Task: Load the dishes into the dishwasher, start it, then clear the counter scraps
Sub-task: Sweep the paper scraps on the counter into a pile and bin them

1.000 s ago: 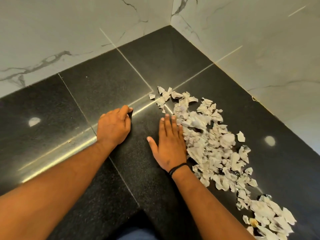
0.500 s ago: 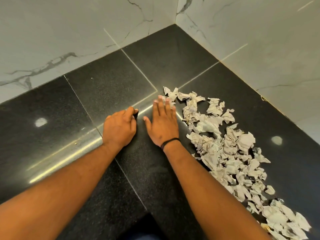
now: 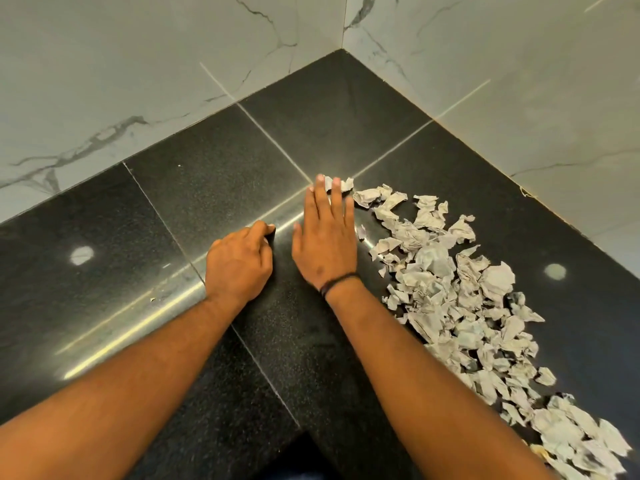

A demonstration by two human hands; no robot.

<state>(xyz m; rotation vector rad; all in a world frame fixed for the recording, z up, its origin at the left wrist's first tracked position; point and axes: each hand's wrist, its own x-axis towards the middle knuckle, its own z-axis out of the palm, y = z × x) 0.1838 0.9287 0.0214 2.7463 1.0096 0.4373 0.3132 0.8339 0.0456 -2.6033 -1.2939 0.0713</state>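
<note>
Since the frame half a second back: right hand has slid further along the black counter, fingertips now touching the far scrap of the paper scraps. Fingers straight, close together, palm down, holding nothing. Left hand unchanged in place, just beside the right; fingers curled under, knuckles up; whether it holds anything cannot be told. Scraps lie in a band to the right of the right arm, running toward the near edge. Marble walls meet behind at the corner. Black wristband on right wrist.
</note>
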